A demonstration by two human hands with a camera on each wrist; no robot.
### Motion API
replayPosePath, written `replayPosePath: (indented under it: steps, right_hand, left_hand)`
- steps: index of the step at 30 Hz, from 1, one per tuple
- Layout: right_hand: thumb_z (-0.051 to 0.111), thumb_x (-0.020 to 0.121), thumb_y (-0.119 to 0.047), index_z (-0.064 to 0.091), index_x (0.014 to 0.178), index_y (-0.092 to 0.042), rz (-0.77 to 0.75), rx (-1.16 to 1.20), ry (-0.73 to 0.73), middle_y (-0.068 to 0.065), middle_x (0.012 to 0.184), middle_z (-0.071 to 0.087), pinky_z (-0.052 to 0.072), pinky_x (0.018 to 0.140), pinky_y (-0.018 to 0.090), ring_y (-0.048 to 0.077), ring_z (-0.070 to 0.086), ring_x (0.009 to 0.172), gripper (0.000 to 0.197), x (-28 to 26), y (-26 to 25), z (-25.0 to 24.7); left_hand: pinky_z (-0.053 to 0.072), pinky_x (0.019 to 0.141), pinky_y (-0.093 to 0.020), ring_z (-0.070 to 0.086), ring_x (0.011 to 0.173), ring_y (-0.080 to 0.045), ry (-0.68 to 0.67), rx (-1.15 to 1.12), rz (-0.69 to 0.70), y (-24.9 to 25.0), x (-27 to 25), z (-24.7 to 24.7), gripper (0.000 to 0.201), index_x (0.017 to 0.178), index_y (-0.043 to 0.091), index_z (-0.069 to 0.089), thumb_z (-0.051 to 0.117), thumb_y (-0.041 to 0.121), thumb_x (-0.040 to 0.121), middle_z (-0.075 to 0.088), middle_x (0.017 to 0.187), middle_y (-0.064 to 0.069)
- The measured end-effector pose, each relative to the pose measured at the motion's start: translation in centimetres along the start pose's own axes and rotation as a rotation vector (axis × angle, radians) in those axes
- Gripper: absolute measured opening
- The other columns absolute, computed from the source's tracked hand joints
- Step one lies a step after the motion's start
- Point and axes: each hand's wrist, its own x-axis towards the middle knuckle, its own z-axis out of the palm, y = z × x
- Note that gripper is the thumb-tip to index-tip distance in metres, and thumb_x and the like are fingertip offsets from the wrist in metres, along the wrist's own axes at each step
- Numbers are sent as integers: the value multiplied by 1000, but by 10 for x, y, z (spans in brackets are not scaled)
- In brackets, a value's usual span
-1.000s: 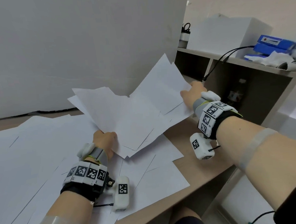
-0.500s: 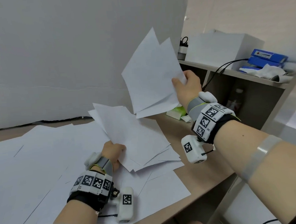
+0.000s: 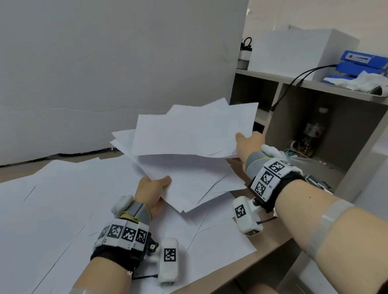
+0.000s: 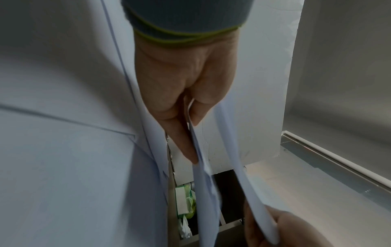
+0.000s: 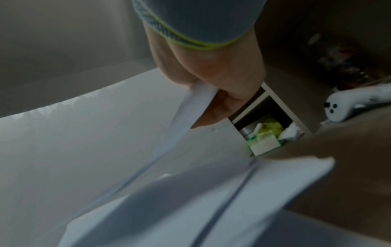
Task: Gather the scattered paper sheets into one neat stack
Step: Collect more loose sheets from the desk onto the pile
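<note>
My left hand (image 3: pixel 155 186) pinches the near corner of a fanned bunch of white sheets (image 3: pixel 186 181) lifted off the desk; the left wrist view shows thumb and fingers (image 4: pixel 186 133) clamped on their edge. My right hand (image 3: pixel 249 143) grips a second small bunch of sheets (image 3: pixel 194 129) by its right edge and holds it flat just above the left bunch. In the right wrist view the fingers (image 5: pixel 217 110) curl round that paper (image 5: pixel 186 113). Many loose sheets (image 3: pixel 44 214) still lie spread over the desk to the left and in front.
A white board (image 3: pixel 102 61) stands along the back of the desk. A brown shelf unit (image 3: pixel 324 114) is close on the right, with a white box, blue boxes and cables. The wooden desk edge (image 3: pixel 271 251) runs near my right forearm. A green packet (image 4: pixel 184 202) lies behind the papers.
My right hand has swung its bunch down from upright in the air to lie flat over the sheets held by my left hand. The left hand's bunch has lifted slightly.
</note>
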Motion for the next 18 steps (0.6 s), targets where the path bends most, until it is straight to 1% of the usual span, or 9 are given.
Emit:
replayPosePath:
  steps: [2,4,5,7,10,12,14,16,18]
  right_hand:
    - [59,92,-28,56,124,-6,36,-36,-34,13,110,65,53,91,47,35,62,95,38,-5,11,4]
    - [65,80,-28,63,110,-13,57,-72,-128,11,108,71,56,88,49,35,67,94,34,-5,24,11]
    - [67,78,-25,64,105,-16,66,-84,-174,11,106,72,57,87,49,34,68,93,28,-8,28,14]
    - [70,82,-15,64,106,-15,68,-68,-231,8,106,71,57,87,50,33,68,95,25,-19,30,16]
    - [73,83,-5,62,118,-9,61,-74,-319,7,109,69,59,82,53,34,68,97,37,-27,34,19]
    - [75,81,-2,62,113,-12,96,-74,-407,9,106,71,60,74,56,35,70,92,37,-30,38,20]
    - [78,78,0,63,109,-13,121,-101,-482,8,103,72,60,75,54,32,71,92,37,-29,44,23]
    - [84,70,-3,65,107,-15,125,-145,-536,6,102,73,60,79,49,30,71,94,43,-29,51,27]
    - [91,57,-11,67,105,-17,137,-227,-596,4,104,74,59,87,47,29,70,100,54,-25,59,31]
  left_hand:
    - [56,87,-43,70,103,-34,-22,3,15,-1,0,1,32,125,2,60,62,-2,94,72,115,-14]
    - [58,80,-38,72,100,-31,-38,5,22,-2,0,3,29,124,3,61,63,2,94,74,112,-12]
    - [59,76,-36,73,98,-29,-49,-5,24,-2,0,3,28,123,3,62,63,4,95,75,111,-12]
    - [61,71,-35,74,95,-28,-77,-34,33,-2,-1,4,24,120,3,63,63,6,95,74,112,-15]
    - [62,78,-43,72,94,-32,-103,-31,49,-1,-2,6,17,109,1,66,63,12,96,72,113,-21]
    - [60,83,-48,71,92,-35,-83,-19,45,-1,-3,7,18,98,-1,68,64,16,95,71,109,-25]
    - [58,87,-54,71,98,-39,-65,-43,37,-1,-4,8,22,102,-2,67,65,19,95,71,111,-25]
    - [59,81,-55,72,99,-38,-32,-98,20,-2,-5,8,22,111,3,65,64,18,96,74,109,-19]
    - [62,70,-50,71,93,-36,43,-102,-25,-3,-2,7,18,113,2,61,61,13,98,72,104,-17]
